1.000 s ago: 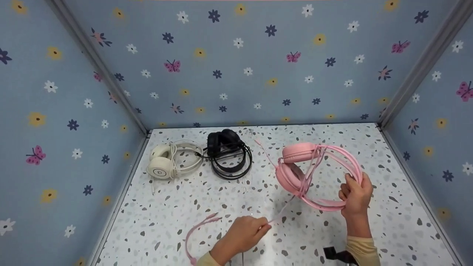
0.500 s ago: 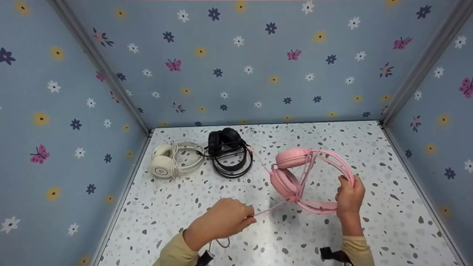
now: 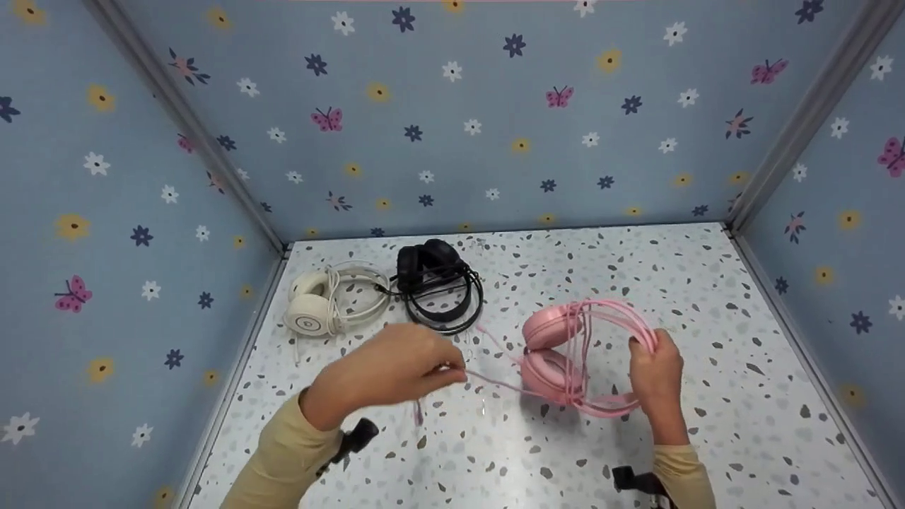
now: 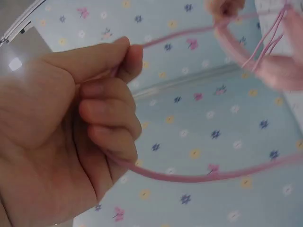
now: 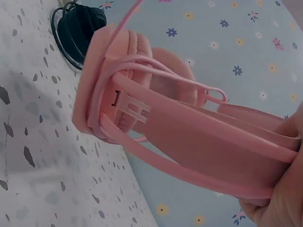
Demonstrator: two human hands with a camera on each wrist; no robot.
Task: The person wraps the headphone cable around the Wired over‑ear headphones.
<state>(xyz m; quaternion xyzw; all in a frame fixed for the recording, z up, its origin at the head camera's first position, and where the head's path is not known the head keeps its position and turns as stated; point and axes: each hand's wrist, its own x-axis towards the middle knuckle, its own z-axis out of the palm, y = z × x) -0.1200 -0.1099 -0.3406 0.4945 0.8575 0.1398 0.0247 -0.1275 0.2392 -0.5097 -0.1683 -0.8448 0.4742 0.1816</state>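
Observation:
My right hand (image 3: 656, 367) grips the headband (image 5: 203, 137) of a pair of pink headphones (image 3: 548, 329), whose ear cups point left. Several turns of pink cable wrap the headphones beside the ear cups. From there a strand of the cable (image 3: 498, 383) runs left to my left hand (image 3: 389, 367), which pinches it between thumb and index finger. In the left wrist view the other fingers curl into the palm, and another length of cable (image 4: 189, 178) comes out below them. A thin pink stalk (image 3: 498, 343) sticks out from the lower ear cup.
White headphones (image 3: 309, 314) with their cable wound round them lie at the back left of the speckled table (image 3: 707, 283). Beside them are black headphones (image 3: 409, 267). Flower-patterned walls (image 3: 495, 92) enclose the back and both sides.
My left hand has moved up and left, drawing the pink cable with it. The pink headphones and my right hand have shifted slightly left, and the headphones have turned a little.

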